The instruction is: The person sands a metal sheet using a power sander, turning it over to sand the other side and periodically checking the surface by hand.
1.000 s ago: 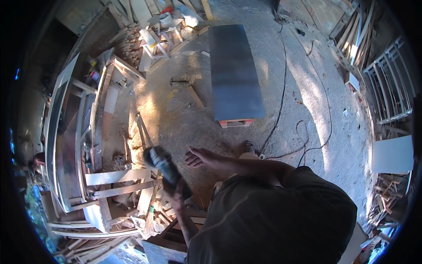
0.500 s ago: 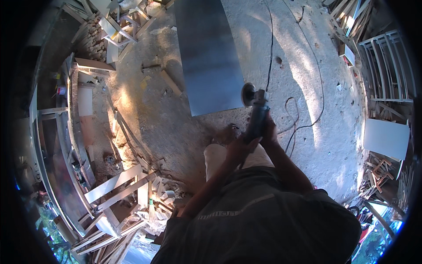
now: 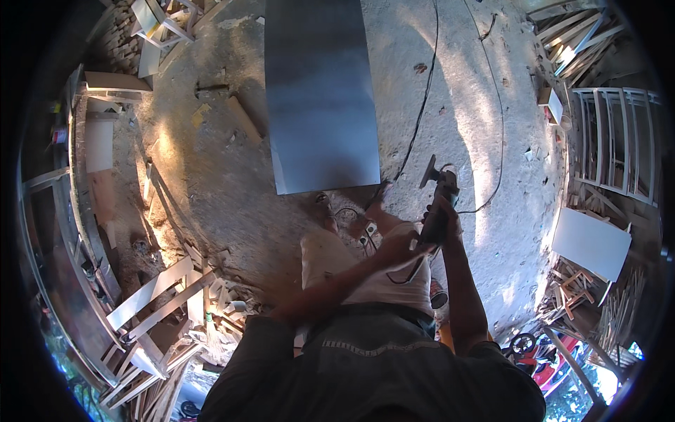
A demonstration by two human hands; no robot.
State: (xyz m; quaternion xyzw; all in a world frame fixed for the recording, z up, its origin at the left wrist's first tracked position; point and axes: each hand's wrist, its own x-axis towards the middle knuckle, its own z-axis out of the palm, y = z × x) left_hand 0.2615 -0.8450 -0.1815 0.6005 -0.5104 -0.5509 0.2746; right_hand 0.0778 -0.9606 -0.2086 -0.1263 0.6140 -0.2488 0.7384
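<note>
I hold an angle grinder (image 3: pixel 436 216) to the right of my knees, its disc (image 3: pixel 428 171) pointing away from me and clear of the panel. My right hand (image 3: pixel 451 224) wraps round the grinder's body. My left hand (image 3: pixel 408 249) grips its rear end, with the forearm crossing my lap. A long, smooth blue-grey panel (image 3: pixel 322 105) stretches away in front of me, its near edge just beyond my feet. The grinder's cable (image 3: pixel 403 281) loops below my hands.
Black cords (image 3: pixel 429 77) run over the rough concrete floor (image 3: pixel 415 112). A hammer (image 3: pixel 212 88) and a wood block (image 3: pixel 244 119) lie left of the panel. Scrap wood (image 3: pixel 169 302) is heaped at left, a white board (image 3: pixel 592 243) and slatted frame (image 3: pixel 619 141) stand at right.
The grinder has moved right and back toward me, away from the panel's near right corner. Both hands have stayed on it. My view has shifted, so the panel appears further left.
</note>
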